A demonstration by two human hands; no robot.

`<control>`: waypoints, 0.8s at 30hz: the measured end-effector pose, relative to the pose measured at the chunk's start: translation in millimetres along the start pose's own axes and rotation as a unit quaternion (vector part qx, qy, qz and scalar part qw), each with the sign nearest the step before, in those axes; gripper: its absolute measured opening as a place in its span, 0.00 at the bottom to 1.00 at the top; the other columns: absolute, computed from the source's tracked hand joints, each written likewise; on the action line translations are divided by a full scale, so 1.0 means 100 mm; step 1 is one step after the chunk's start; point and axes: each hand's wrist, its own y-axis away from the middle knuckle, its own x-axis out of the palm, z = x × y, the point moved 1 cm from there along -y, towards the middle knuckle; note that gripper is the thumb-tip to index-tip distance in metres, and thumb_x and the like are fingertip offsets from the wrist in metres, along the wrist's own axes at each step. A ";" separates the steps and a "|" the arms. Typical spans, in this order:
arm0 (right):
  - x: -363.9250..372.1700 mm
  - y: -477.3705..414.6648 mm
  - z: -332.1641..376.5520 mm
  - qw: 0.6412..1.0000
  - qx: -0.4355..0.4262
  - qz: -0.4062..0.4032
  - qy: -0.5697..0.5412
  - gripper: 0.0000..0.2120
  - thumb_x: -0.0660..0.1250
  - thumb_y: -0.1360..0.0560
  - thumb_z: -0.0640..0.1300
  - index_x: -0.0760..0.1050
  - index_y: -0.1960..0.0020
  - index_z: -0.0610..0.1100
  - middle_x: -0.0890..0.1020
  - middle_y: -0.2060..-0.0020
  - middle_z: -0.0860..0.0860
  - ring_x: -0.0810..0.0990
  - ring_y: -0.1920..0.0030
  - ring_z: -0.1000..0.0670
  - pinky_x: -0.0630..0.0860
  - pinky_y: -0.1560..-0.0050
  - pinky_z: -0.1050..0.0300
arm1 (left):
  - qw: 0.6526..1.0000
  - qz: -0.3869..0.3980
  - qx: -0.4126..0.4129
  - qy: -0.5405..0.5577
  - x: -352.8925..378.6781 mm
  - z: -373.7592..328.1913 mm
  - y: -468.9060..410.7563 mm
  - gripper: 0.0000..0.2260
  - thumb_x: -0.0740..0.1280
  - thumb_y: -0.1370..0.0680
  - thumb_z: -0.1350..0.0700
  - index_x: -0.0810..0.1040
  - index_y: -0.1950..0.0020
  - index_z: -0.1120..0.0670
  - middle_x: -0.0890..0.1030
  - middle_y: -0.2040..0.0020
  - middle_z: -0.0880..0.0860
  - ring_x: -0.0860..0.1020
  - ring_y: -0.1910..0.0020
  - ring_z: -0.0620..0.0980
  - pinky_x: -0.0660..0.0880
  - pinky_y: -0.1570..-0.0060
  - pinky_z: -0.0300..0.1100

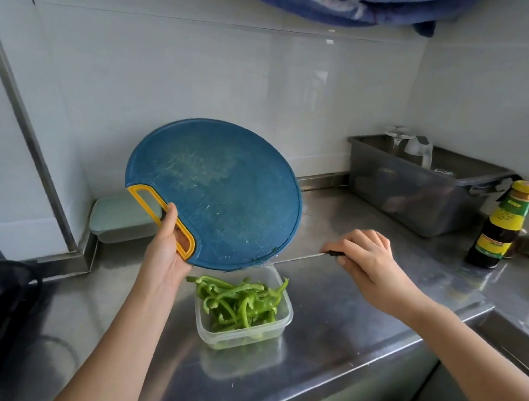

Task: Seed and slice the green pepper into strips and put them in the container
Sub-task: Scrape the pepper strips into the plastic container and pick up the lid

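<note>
Fingers of the left hand (167, 247) curl round the yellow handle of a blue round cutting board (219, 189), held tilted above a clear container (227, 338) of green pepper strips (236, 303) on the steel worktop (358, 319). The right hand (371, 262) grips a knife (302, 257), its blade tip at the board's lower edge.

Bare left hand (167, 249), bare right hand (370, 257) (forearms (117, 333) too)

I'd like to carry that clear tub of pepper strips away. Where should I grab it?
Take the clear plastic container by its two side walls, just under the rim, and come in from the near side. It stands upright and open. The pepper strips poke over its far-left rim, and the blue cutting board hangs tilted over its far edge.
</note>
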 end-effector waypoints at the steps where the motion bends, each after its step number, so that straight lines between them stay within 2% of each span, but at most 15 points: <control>1: -0.02 -0.03 0.03 1.000 -0.004 -0.004 0.006 0.12 0.49 0.20 0.51 0.68 0.41 0.60 0.70 0.56 0.57 0.67 0.51 0.52 0.61 0.40 0.50 | 1.000 0.003 0.009 -0.008 0.01 -0.02 0.01 0.18 0.56 0.20 0.45 0.71 0.33 0.49 0.79 0.38 0.52 0.77 0.39 0.54 0.72 0.40 0.57; 4: -0.07 -0.10 0.16 0.998 -0.032 -0.019 0.046 0.13 0.50 0.20 0.49 0.70 0.41 0.58 0.71 0.56 0.55 0.67 0.51 0.50 0.64 0.43 0.47 | 0.999 0.019 0.029 -0.015 0.02 -0.10 0.03 0.20 0.56 0.20 0.43 0.70 0.32 0.49 0.77 0.36 0.51 0.76 0.38 0.54 0.71 0.38 0.56; 9: -0.08 -0.14 0.43 0.992 -0.098 -0.038 0.067 0.13 0.54 0.20 0.44 0.74 0.42 0.55 0.72 0.55 0.53 0.67 0.53 0.50 0.62 0.45 0.53 | 0.997 0.016 0.069 0.018 -0.01 -0.22 0.05 0.19 0.54 0.19 0.44 0.71 0.33 0.50 0.78 0.37 0.49 0.77 0.38 0.51 0.71 0.39 0.53; 12: -0.04 -0.14 0.54 0.988 -0.113 -0.036 0.102 0.15 0.54 0.21 0.44 0.75 0.42 0.54 0.73 0.56 0.51 0.67 0.54 0.50 0.60 0.45 0.56 | 0.995 0.002 0.091 0.047 -0.07 -0.31 0.06 0.19 0.54 0.19 0.44 0.70 0.32 0.50 0.77 0.36 0.50 0.75 0.36 0.53 0.69 0.36 0.55; 16: 0.06 -0.12 0.44 0.987 -0.070 -0.022 0.143 0.14 0.58 0.24 0.41 0.74 0.43 0.56 0.74 0.58 0.51 0.70 0.55 0.47 0.62 0.44 0.51 | 0.992 -0.006 0.108 0.070 -0.12 -0.39 0.09 0.17 0.54 0.19 0.45 0.73 0.36 0.50 0.79 0.39 0.49 0.78 0.40 0.51 0.73 0.43 0.53; 20: 0.05 -0.06 0.35 0.985 -0.023 -0.009 0.169 0.15 0.61 0.27 0.40 0.73 0.45 0.55 0.76 0.60 0.51 0.74 0.58 0.44 0.69 0.48 0.46 | 0.991 -0.005 0.114 0.076 -0.10 -0.40 0.12 0.17 0.54 0.19 0.46 0.73 0.35 0.50 0.79 0.39 0.49 0.78 0.41 0.50 0.73 0.44 0.52; 24: -0.02 -0.02 0.37 0.986 -0.008 -0.020 0.164 0.15 0.52 0.24 0.44 0.72 0.44 0.56 0.75 0.60 0.52 0.73 0.57 0.45 0.62 0.47 0.51 | 0.992 -0.008 0.104 0.072 -0.08 -0.38 0.12 0.18 0.54 0.19 0.45 0.71 0.32 0.50 0.79 0.38 0.50 0.78 0.40 0.51 0.73 0.42 0.53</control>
